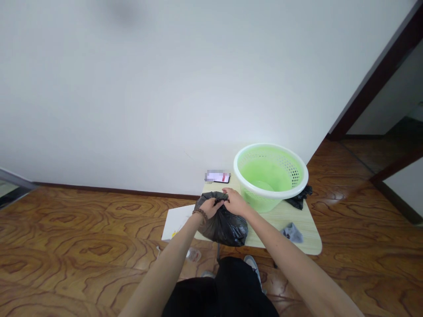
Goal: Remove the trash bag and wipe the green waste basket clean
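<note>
A full black plastic bag [228,226] rests on the left part of a small pale table [276,222]. My left hand [210,207], with a beaded bracelet at the wrist, is closed on the gathered top of the bag. Close beside it, my right hand [233,201] pinches the same gathered plastic from the right. The fingertips of both hands nearly meet there. What the bag contains is hidden.
A green basket with a white rim [237,176] stands right of the bag. Behind the bag lies a phone [222,177]. A black plastic piece [299,200] and a grey cloth [292,232] are at the right. A white box [175,220] and clear container [193,254] sit lower left.
</note>
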A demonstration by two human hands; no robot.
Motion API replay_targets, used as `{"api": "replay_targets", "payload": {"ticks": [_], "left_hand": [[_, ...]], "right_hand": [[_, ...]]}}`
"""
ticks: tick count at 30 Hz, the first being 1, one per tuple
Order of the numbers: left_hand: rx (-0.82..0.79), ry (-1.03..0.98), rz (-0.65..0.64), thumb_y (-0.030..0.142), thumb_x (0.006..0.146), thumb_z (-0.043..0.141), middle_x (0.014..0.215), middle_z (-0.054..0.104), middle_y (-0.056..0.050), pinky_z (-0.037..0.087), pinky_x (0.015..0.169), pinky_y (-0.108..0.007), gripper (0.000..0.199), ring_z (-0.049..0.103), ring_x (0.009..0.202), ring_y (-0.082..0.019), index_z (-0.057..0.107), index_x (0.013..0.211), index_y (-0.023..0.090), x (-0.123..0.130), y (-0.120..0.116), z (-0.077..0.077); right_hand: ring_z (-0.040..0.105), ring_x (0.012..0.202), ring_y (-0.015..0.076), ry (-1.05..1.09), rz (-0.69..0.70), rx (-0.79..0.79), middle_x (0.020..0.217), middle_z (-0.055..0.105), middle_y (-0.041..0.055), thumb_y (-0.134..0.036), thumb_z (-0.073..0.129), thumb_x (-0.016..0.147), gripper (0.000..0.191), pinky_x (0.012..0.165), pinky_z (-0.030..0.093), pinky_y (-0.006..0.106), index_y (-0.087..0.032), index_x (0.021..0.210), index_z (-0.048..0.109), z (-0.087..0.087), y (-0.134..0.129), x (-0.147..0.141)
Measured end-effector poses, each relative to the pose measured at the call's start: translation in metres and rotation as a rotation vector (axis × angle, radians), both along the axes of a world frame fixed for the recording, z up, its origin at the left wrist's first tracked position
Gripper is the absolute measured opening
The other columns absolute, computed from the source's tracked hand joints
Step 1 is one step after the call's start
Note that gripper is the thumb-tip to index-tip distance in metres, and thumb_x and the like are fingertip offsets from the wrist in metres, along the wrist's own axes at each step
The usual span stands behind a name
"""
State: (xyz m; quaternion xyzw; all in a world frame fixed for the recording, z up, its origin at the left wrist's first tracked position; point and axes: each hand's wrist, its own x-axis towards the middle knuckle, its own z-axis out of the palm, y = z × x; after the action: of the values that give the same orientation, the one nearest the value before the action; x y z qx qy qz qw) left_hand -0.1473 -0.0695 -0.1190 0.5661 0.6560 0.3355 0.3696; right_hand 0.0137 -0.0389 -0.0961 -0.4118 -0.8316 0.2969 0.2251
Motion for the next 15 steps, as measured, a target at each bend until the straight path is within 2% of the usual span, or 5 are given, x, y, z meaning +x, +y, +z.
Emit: {"api": "replay_targets", "payload": {"ticks": [3, 6, 8, 11, 15], "left_hand": [[-0.049, 0.053, -0.031, 0.044, 0.072, 0.062, 0.046, 0.050, -0.001, 0.029, 0.053, -0.027, 0.038, 0.043, 0.046, -0.016, 0.049, 0.044, 0.021, -0.005, 0.002, -0.003], [-0.112, 0.076, -0.063, 0.054, 0.078, 0.049, 0.042, 0.050, -0.003, 0.030, 0.051, -0.028, 0.050, 0.043, 0.042, -0.015, 0.048, 0.040, 0.021, -0.011, 0.003, -0.003], [-0.143, 0.075, -0.099, 0.057, 0.080, 0.043, 0.041, 0.052, -0.004, 0.032, 0.052, -0.028, 0.054, 0.046, 0.042, -0.016, 0.050, 0.040, 0.021, -0.015, 0.003, 0.000], [-0.167, 0.069, -0.157, 0.059, 0.081, 0.040, 0.041, 0.055, -0.005, 0.036, 0.056, -0.027, 0.058, 0.051, 0.044, -0.016, 0.055, 0.040, 0.020, -0.019, 0.002, 0.006], [-0.189, 0.048, -0.251, 0.060, 0.081, 0.038, 0.044, 0.058, -0.007, 0.038, 0.059, -0.027, 0.062, 0.053, 0.046, -0.016, 0.059, 0.040, 0.019, -0.021, 0.001, 0.016]], "right_hand": [[0.054, 0.104, 0.0249, -0.134, -0.002, -0.026, 0.113, 0.059, 0.0175, -0.018, 0.053, 0.076, 0.057, 0.085, 0.039, 0.034, -0.009, 0.131, 0.038, -0.008, 0.001, 0.010], [0.060, 0.089, 0.0259, -0.262, -0.017, -0.035, 0.097, 0.065, 0.0175, -0.028, 0.046, 0.085, 0.035, 0.074, 0.041, 0.033, -0.012, 0.115, 0.054, -0.008, 0.001, 0.013], [0.062, 0.082, 0.0247, -0.303, -0.014, -0.033, 0.090, 0.067, 0.0165, -0.030, 0.041, 0.089, 0.028, 0.069, 0.040, 0.031, -0.015, 0.100, 0.062, -0.005, 0.001, 0.013], [0.062, 0.075, 0.0223, -0.243, 0.095, -0.066, 0.083, 0.068, 0.0128, -0.034, 0.041, 0.090, 0.030, 0.064, 0.038, 0.028, -0.017, 0.085, 0.066, 0.001, 0.003, 0.015], [0.057, 0.060, 0.0168, -0.095, 0.264, -0.196, 0.064, 0.065, 0.0050, -0.046, 0.045, 0.087, 0.041, 0.056, 0.035, 0.025, -0.017, 0.071, 0.070, 0.013, 0.006, 0.022]]}}
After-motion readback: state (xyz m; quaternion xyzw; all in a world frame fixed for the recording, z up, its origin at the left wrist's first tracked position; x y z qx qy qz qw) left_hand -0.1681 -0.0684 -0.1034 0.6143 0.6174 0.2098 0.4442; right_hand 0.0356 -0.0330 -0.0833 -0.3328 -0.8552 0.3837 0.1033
